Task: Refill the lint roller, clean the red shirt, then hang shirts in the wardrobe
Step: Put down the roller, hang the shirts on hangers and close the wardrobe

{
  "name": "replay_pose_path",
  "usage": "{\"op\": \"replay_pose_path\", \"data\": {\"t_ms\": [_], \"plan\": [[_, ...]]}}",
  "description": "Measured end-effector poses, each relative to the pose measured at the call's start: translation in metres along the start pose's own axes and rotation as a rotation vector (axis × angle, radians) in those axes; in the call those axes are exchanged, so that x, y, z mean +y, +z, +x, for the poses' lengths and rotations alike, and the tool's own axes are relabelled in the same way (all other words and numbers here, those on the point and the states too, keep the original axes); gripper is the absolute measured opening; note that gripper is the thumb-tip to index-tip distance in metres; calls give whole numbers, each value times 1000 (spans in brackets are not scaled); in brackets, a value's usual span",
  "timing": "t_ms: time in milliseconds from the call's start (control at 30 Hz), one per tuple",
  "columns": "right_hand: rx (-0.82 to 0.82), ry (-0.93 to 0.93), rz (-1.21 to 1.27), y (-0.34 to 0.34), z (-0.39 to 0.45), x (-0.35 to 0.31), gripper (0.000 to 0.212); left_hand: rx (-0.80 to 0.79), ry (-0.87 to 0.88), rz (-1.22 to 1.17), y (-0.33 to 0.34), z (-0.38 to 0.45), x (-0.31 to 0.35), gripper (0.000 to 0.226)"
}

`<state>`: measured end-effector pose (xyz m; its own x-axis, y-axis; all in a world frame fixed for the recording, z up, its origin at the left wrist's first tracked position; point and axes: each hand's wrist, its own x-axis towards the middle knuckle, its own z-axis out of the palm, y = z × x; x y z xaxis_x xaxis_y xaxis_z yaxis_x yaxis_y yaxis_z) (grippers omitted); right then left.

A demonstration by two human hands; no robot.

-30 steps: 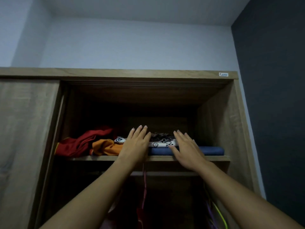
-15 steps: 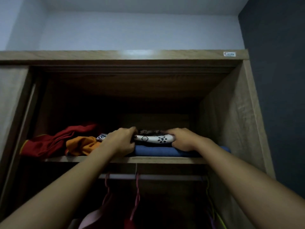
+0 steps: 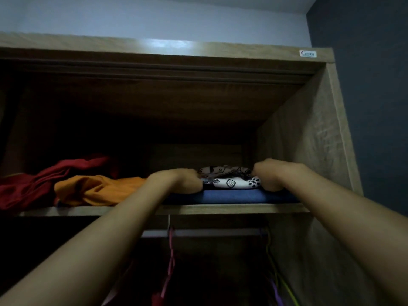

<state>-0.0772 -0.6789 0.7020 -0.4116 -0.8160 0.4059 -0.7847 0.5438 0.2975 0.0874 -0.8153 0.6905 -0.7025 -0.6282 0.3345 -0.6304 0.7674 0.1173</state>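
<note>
Both hands are up on the wardrobe's top shelf (image 3: 198,209). The left hand (image 3: 176,181) and the right hand (image 3: 272,176) curl round the two ends of a folded white patterned garment (image 3: 231,182), grasping it from either side; it lies on a folded blue garment (image 3: 238,196) at the right of the shelf. The red shirt (image 3: 44,180) lies crumpled at the far left, well apart from the hands, with an orange garment (image 3: 99,188) between. Below the shelf, a hanging rail (image 3: 209,233) carries a pink hanger (image 3: 170,257). The step in hand looks like fetching shirts for hanging. The next move probably calls for lifting the patterned piece clear without dragging the blue one off the shelf edge.
</note>
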Motion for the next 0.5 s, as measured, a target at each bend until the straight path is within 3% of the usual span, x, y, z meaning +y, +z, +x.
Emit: {"op": "replay_pose_path", "data": {"t_ms": [67, 133, 267, 333, 433, 500], "plan": [[-70, 30, 100, -7, 0, -1, 20, -131, -49, -183, -11, -9, 0, 31], [-21, 54, 293, -22, 1, -4, 25, -130, -11, -272, -22, -11, 0, 48], [169, 59, 514, -28, 20, -20, 48, 149, -14, -262, -30, 2, 1, 65], [77, 10, 570, -14, 31, -31, 45, 111, -41, -179, -16, 14, -4, 56], [-143, 21, 402, 10, 49, -39, 37, -127, -12, -75, 5, 33, -15, 43], [-184, 11, 311, 16, 55, -39, 35, -156, -10, -55, 5, 35, -20, 45]]}}
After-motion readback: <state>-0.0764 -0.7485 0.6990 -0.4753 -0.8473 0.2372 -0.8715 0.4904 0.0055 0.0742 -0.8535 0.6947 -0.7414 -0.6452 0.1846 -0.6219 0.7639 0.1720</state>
